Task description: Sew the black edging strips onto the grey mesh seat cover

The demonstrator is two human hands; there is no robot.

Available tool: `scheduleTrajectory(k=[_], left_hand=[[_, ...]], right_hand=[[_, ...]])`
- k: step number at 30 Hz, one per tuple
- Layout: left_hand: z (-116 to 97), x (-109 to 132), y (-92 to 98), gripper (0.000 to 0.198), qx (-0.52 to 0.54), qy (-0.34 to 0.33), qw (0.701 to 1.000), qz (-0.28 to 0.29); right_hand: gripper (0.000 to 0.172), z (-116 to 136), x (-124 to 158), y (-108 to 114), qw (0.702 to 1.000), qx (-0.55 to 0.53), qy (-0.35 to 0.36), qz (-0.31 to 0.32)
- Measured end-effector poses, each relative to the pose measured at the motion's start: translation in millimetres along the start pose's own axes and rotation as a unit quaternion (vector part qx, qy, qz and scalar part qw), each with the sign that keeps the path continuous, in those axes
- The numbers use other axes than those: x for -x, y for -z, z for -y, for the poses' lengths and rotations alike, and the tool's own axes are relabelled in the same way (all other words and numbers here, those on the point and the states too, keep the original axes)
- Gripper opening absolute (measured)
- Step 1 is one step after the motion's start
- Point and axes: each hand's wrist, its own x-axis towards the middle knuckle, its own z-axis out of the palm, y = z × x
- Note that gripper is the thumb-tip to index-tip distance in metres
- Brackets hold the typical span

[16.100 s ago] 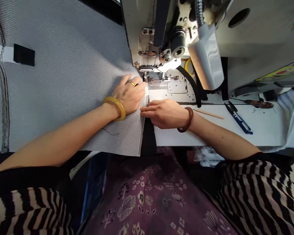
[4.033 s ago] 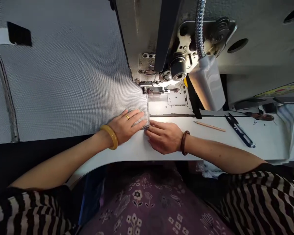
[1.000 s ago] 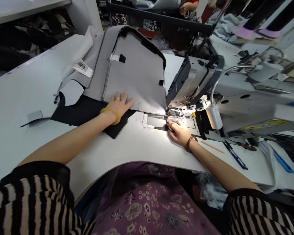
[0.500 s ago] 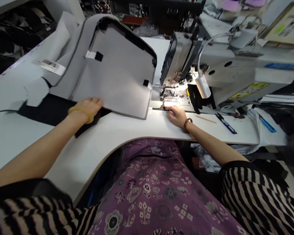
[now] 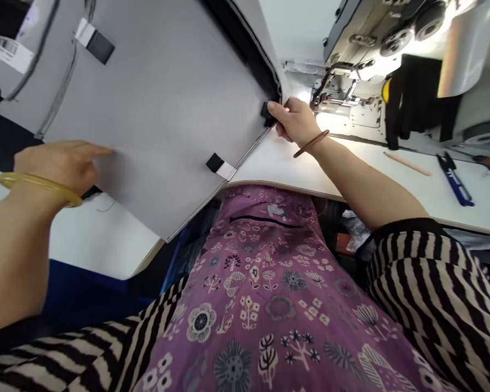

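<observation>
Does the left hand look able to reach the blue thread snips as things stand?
Probably not: the left hand is beyond the grey mesh panel, and the right arm lies between it and the blue thread snips.

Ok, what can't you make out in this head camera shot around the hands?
Head view:
Small black fabric tab: partly hidden by the fingers of the right hand.
Underside of the grey mesh fabric panel: hidden by the panel itself.
Left hand: blurred, so its contact with the panel is unclear.
Grey sewing machine head: cut off by the top edge.

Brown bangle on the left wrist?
No, the left hand wears a yellow bangle; the brown bangle is on the right hand.
</observation>
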Motion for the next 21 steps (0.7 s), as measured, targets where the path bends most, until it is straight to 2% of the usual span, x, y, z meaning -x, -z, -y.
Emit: scheduleTrajectory(k=[1,3,5,8,12,15,18,20,21], left_hand=[[-10.9,1.2,2.5,0.059,0.016,-0.035,0.998,-0.039],[-37.0,-1.0,6.0,0.055,0.030,-0.113,0.990,-0.082],[-69.5,-9.2,8.8,0.052,0.032,-0.200,0.975,-0.092],[-131.3,-25.1,16.8,0.045,0.021,-0.305,0.946,-0.104],[-225.2,-37.2,33.0,0.042,0.022,-0.358,0.925,-0.125],[-277.9,-41.9,38.3,0.042,0.023,-0.380,0.921,-0.084],[-296.8,-45.5,34.0,0.033,0.011,-0.377,0.924,-0.065],[-293.4,-46.4,27.7,0.035,0.002,-0.382,0.921,-0.075],[-289.2,-45.8,24.4,0.035,-0.003,-0.383,0.920,-0.076]], right_hand=[[0.033,-1.0,3.0,-0.3,1.000,-0.002,-0.006,-0.004],[0.039,-4.1,10.4,2.6,1.000,-0.017,-0.011,-0.022],[0.039,-7.2,18.1,7.8,0.998,-0.022,-0.009,-0.053],[0.034,-10.8,29.1,15.9,0.994,0.010,0.025,-0.102],[0.033,-11.4,52.3,20.8,0.977,0.085,0.101,-0.167],[0.034,-10.7,77.2,22.7,0.963,0.167,0.147,-0.153],[0.034,-20.1,97.5,42.2,0.938,0.291,0.161,-0.096],[0.032,-36.7,108.5,73.7,0.910,0.381,0.131,-0.095],[0.031,-47.9,114.5,94.3,0.893,0.422,0.103,-0.117]])
